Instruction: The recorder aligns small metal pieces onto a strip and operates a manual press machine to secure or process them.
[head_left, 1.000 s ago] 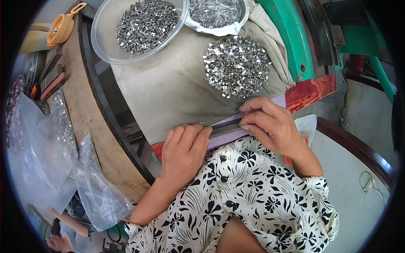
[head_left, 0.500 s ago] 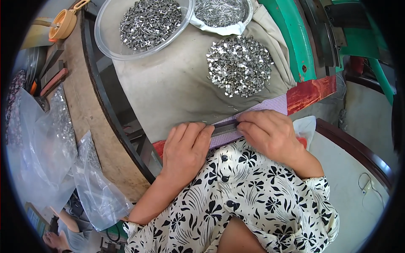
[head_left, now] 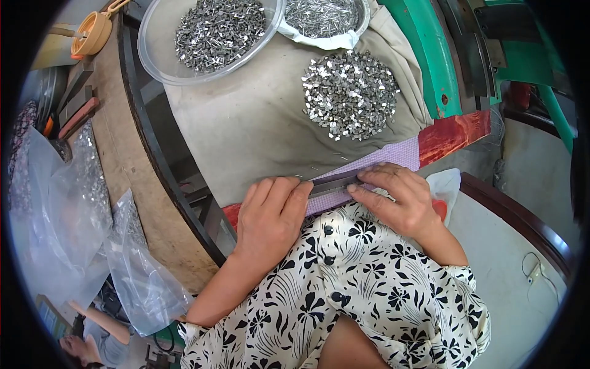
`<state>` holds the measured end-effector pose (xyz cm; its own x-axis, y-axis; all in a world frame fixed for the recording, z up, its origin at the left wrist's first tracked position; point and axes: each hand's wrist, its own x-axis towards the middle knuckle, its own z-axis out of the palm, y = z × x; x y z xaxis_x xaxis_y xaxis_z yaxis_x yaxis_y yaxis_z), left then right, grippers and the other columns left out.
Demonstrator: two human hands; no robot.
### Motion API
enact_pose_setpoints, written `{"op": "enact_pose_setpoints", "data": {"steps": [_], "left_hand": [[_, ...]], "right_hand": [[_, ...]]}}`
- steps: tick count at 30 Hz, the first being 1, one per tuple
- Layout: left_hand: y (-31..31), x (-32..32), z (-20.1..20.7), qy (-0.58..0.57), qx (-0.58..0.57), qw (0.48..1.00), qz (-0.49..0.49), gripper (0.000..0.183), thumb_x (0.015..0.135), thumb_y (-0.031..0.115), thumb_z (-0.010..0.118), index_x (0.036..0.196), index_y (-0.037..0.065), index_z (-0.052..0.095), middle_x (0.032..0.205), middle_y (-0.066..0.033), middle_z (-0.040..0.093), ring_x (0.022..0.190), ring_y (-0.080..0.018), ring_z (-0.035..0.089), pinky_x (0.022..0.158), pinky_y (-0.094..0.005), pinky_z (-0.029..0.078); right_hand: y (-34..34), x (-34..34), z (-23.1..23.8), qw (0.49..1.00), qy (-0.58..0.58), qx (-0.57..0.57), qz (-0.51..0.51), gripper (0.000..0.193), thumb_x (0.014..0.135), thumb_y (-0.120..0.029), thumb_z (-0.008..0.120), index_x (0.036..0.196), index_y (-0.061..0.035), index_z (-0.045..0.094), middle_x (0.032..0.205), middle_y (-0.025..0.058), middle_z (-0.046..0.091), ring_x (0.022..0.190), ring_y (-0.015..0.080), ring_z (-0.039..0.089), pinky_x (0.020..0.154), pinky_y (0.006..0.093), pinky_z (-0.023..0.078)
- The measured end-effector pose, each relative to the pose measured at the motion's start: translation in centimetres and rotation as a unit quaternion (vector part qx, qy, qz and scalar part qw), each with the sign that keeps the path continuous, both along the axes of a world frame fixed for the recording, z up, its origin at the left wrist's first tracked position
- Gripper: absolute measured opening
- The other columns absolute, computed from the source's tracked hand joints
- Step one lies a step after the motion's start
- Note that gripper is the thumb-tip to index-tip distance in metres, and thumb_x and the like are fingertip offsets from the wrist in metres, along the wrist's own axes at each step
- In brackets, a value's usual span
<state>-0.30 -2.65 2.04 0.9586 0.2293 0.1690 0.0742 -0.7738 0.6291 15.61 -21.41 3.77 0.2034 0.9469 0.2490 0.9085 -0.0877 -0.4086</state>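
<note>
A narrow dark grey metal bar (head_left: 333, 186) lies crosswise at the near edge of the table, over a purple checked cloth (head_left: 393, 154). Its left end is gripped by my left hand (head_left: 268, 212), fingers bent together with the thumb alongside. At the other end my right hand (head_left: 399, 198) has its thumb on the near side and its fingers on the far side of the bar. Both ends are hidden under my fingers. A few thin metal pins (head_left: 314, 168) lie just beyond the bar on the grey-green cloth (head_left: 246, 135).
Beyond my hands lies a heap of small shiny metal pieces (head_left: 350, 95). A clear plastic tub (head_left: 153, 61) of metal bits and a lined bowl (head_left: 319, 42) of pins stand farther back. Green machinery (head_left: 430, 55) is at right. Plastic bags (head_left: 138, 283) and another person (head_left: 107, 338) are at left.
My right hand has shifted slightly right along the bar, its thumb and fingers a little farther apart, baring more of the bar. My left hand stays put. The other person has moved slightly.
</note>
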Motion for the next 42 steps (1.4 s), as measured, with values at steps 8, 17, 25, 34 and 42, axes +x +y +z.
{"op": "enact_pose_setpoints", "data": {"steps": [8,17,25,34,42], "left_hand": [[0.2,0.2,0.1,-0.004,0.003,1.000,0.000,0.023,0.078,0.005,0.069,0.101,0.003,0.067,0.094,-0.0053,0.061,0.082,-0.0217,0.059,0.070,-0.0346,0.046],[0.2,0.1,-0.1,-0.003,0.005,1.000,-0.001,0.025,0.077,0.005,0.069,0.102,0.003,0.067,0.095,-0.0056,0.061,0.082,-0.0220,0.059,0.071,-0.0347,0.046],[0.3,-0.2,0.3,0.024,-0.024,0.999,-0.009,0.030,0.075,0.005,0.074,0.104,0.004,0.069,0.099,-0.0096,0.063,0.086,-0.0285,0.060,0.076,-0.0385,0.047],[1.5,0.5,2.6,0.068,-0.014,0.997,-0.013,0.031,0.075,0.005,0.074,0.106,0.003,0.069,0.100,-0.0081,0.062,0.090,-0.0275,0.059,0.080,-0.0381,0.047],[1.2,10.6,7.0,-0.060,-0.100,0.991,-0.064,0.022,0.077,0.003,0.074,0.098,0.001,0.070,0.093,-0.0126,0.066,0.086,-0.0323,0.063,0.076,-0.0401,0.051]], "right_hand": [[-0.3,0.0,-0.5,1.000,0.004,0.008,-0.021,0.033,0.064,-0.011,0.079,0.097,-0.0082,0.076,0.095,0.0095,0.070,0.085,0.0265,0.069,0.076,0.0388,0.059],[0.0,0.3,-0.1,0.999,0.003,-0.001,-0.039,0.039,0.063,-0.016,0.082,0.100,-0.0080,0.076,0.101,0.0095,0.067,0.091,0.0279,0.066,0.078,0.0390,0.054],[-0.3,0.8,-2.1,0.993,0.086,0.004,-0.081,0.032,0.068,-0.016,0.081,0.099,-0.0102,0.074,0.097,0.0023,0.066,0.088,0.0252,0.061,0.075,0.0361,0.048],[-0.8,1.4,-1.3,0.984,0.141,0.049,-0.098,0.030,0.068,-0.011,0.081,0.096,-0.0062,0.074,0.093,0.0071,0.070,0.083,0.0272,0.065,0.074,0.0360,0.050],[-3.9,6.2,4.4,0.947,0.179,0.124,-0.237,0.027,0.072,-0.005,0.079,0.097,0.0006,0.074,0.087,0.0107,0.072,0.076,0.0208,0.067,0.066,0.0302,0.051]]}}
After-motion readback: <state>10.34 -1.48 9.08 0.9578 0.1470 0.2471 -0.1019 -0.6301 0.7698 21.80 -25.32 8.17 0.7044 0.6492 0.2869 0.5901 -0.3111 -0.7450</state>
